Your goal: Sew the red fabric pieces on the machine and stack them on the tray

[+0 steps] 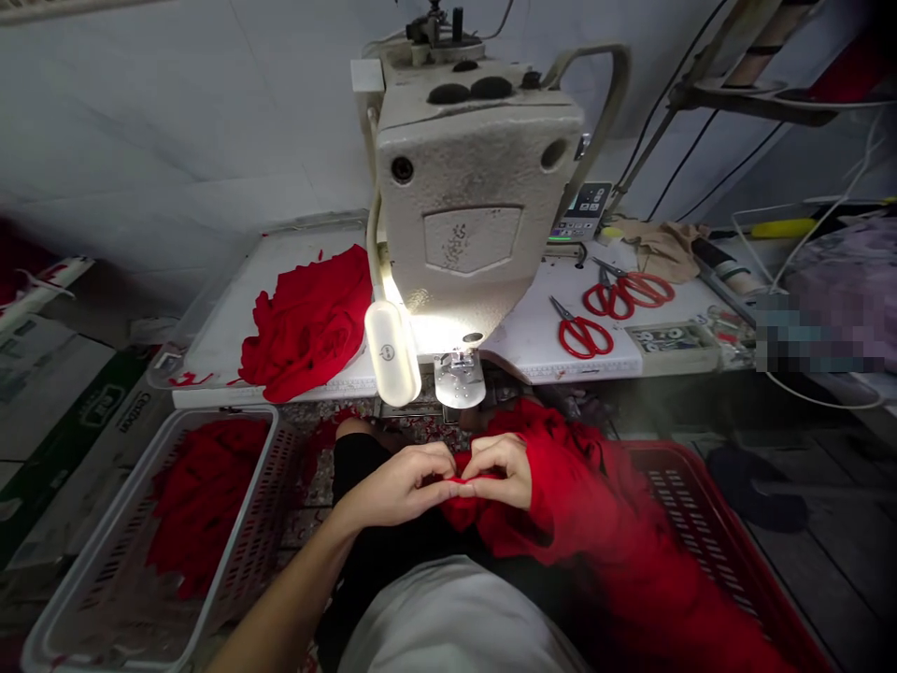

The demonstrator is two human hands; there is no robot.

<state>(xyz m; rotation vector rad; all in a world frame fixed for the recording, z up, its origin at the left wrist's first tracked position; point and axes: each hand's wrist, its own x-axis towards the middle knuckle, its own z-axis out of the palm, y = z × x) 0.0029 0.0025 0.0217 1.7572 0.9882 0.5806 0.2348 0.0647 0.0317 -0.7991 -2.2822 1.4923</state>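
Observation:
Over my lap, my left hand and my right hand meet with thumb tips almost touching. Both pinch the edge of a red fabric piece. The red cloth bunches below the fingers and spreads to the right, covering my right forearm and hanging past the lap. Just beyond the hands stands a sewing machine, its presser foot area lit by a small lamp. The needle is too small to make out.
A heap of red fabric lies on the white table left of the machine. Two pairs of red-handled scissors lie to its right, near a tray of small parts. A white basket holds red cloth; a red basket stands right.

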